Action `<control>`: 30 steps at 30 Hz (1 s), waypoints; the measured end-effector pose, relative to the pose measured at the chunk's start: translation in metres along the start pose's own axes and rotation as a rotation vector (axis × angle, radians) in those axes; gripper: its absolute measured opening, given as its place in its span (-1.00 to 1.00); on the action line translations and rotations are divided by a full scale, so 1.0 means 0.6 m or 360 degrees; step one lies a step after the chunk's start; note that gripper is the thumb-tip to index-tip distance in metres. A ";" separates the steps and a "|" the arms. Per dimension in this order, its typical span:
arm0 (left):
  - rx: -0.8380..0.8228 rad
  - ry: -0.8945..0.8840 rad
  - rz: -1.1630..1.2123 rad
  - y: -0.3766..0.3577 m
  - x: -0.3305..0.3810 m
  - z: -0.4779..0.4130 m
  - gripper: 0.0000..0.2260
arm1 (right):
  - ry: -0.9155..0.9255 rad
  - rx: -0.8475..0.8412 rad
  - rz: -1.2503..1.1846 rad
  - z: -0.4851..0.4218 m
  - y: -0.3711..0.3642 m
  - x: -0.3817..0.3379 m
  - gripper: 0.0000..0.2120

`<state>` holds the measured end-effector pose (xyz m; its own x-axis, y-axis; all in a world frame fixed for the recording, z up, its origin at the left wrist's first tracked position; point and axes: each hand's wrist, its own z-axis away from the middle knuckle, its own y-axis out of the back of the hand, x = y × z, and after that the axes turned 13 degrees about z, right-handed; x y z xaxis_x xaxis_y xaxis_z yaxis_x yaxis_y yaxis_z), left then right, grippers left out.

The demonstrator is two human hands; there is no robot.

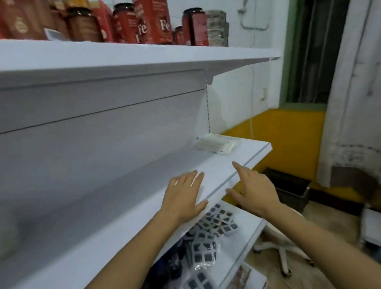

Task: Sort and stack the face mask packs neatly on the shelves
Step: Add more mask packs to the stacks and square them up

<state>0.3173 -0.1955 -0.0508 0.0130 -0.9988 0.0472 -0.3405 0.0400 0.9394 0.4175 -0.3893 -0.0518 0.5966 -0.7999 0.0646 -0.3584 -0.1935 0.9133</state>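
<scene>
A small stack of white face mask packs (215, 145) lies at the far right end of the middle white shelf (114, 215), against the back panel. My left hand (184, 196) is flat over that shelf near its front edge, fingers straight, holding nothing. My right hand (251, 188) hovers just past the shelf's front edge, fingers spread and empty. On the lower shelf (248, 235), below my hands, lie several clear packs with dark square-patterned masks (213, 228), loosely heaped.
The top shelf (137, 57) carries red boxes and dark jars (153, 17). To the right are a yellow and white wall, a green-framed doorway (316, 45), a dark crate (289, 190) on the floor and a white swivel-chair base (281, 249).
</scene>
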 end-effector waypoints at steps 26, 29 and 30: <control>0.0159 0.0692 0.0602 -0.199 -0.053 -0.454 -0.40 | 0.0254 0.0070 -0.0376 -0.325 -0.172 0.243 -0.48; 0.0097 0.0866 0.0741 -0.227 -0.068 -0.486 -0.41 | 0.0226 0.0055 -0.0440 -0.373 -0.198 0.272 -0.54; 0.0047 0.0870 0.0658 -0.237 -0.071 -0.489 -0.42 | 0.0199 0.0048 -0.0471 -0.392 -0.206 0.276 -0.54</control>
<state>0.6408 -0.1506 -0.0865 0.3464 -0.7438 0.5716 -0.4447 0.4063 0.7982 0.7294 -0.3646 -0.0596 0.7611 -0.6306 -0.1516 -0.1761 -0.4259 0.8875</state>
